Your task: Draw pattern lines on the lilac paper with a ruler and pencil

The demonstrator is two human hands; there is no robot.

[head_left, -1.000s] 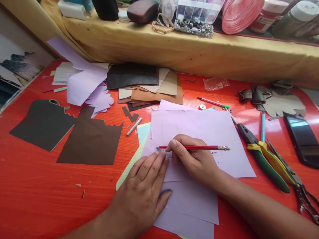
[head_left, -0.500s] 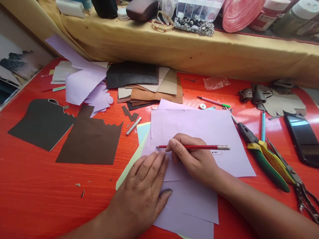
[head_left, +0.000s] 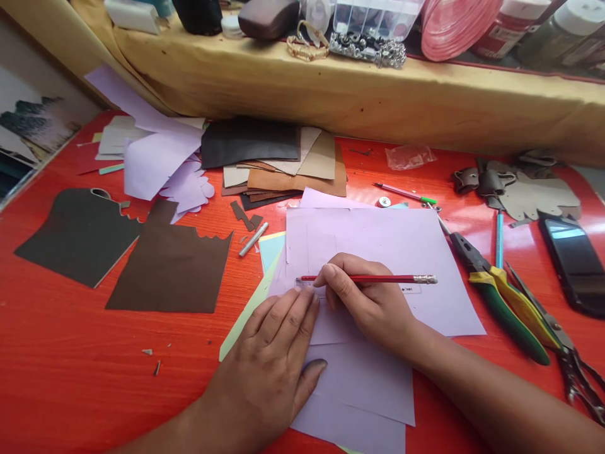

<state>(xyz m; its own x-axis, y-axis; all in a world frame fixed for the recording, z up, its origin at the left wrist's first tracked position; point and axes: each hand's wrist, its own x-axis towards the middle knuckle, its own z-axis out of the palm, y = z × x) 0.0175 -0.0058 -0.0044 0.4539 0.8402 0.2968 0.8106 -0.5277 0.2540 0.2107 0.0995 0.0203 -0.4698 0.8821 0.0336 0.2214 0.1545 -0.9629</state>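
My right hand (head_left: 366,293) pinches a red pencil (head_left: 378,279) with a metal ferrule and an eraser end. The pencil lies almost level, its tip at the left on a sheet of lilac paper (head_left: 378,239). Faint straight lines show on the sheet. Flat on the paper is my left hand (head_left: 278,347), fingers stretched out, fingertips close to the pencil tip. They rest on what looks like a clear ruler (head_left: 412,289), whose marked right end shows beyond my right hand. Its middle is hidden by my hands.
Brown leather pieces (head_left: 174,271) lie at left, stacked leather (head_left: 250,142) and crumpled lilac paper (head_left: 161,157) behind. On the right are pliers (head_left: 501,302), scissors (head_left: 562,343) and a phone (head_left: 574,258). A cloth-covered shelf (head_left: 283,88) with jars and a clear box (head_left: 375,19) borders the back.
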